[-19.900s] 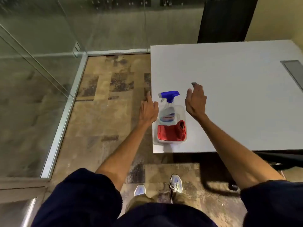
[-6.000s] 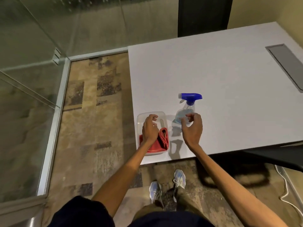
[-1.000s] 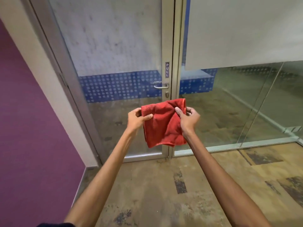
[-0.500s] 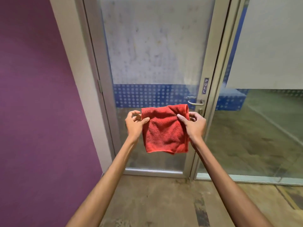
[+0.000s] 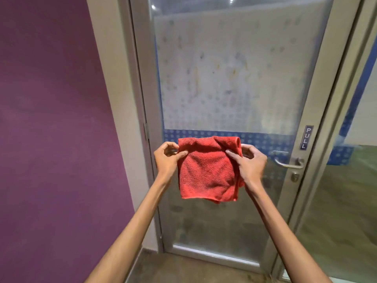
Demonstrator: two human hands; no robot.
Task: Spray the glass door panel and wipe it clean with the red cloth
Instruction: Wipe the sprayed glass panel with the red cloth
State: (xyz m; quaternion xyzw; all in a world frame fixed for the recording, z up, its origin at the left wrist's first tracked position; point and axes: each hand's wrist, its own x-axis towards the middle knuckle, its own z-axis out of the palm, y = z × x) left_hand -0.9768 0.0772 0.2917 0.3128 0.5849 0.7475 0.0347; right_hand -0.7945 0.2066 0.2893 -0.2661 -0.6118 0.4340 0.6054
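Bare forearms [image 5: 142, 221]; left hand [image 5: 166, 158], right hand [image 5: 252, 163] bare.

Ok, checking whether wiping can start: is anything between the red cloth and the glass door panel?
Nothing visible. The red cloth, pinched by the left hand and right hand, hangs straight before the glass door panel; the door handle sits off to its right, out of the way.

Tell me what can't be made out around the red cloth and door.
Head view:
- Part of the glass door panel: hidden behind the red cloth.
- Door's top: cut off by the upper edge.
- Fingertips of left hand and right hand behind the cloth: hidden by it.
- Whether cloth touches glass: cannot tell.
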